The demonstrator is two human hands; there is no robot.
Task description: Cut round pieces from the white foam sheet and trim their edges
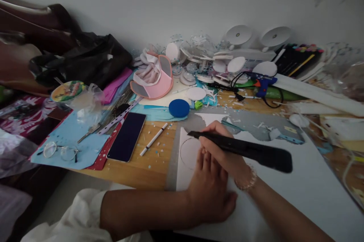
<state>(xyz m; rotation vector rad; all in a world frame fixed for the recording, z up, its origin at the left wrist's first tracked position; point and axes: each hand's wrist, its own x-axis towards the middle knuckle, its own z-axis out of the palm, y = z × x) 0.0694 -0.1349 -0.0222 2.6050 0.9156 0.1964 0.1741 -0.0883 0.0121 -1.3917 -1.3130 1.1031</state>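
Note:
My right hand (224, 149), with a beaded bracelet at the wrist, grips a black utility knife (253, 150). Its narrow tip points left, over the upper part of a circle outline (188, 155) on a white foam-like sheet (273, 192). Pressed flat on that sheet, just right of the circle, is my left hand (209, 179), with its fingers stretched out and partly under the right hand. A grey mat (172, 166) shows along the sheet's left side, and the sheet's far edge has curved cut-outs. Behind it lies a round blue disc (179, 108).
On the left lie a phone (127, 136), a white marker (154, 139), eyeglasses (61, 152) and scissors (89, 133). A pink visor cap (155, 77) and heaped white discs (196, 60) stand by the wall. At right are a blue glue gun (265, 85) and white rolls (321, 94). Scraps litter the table.

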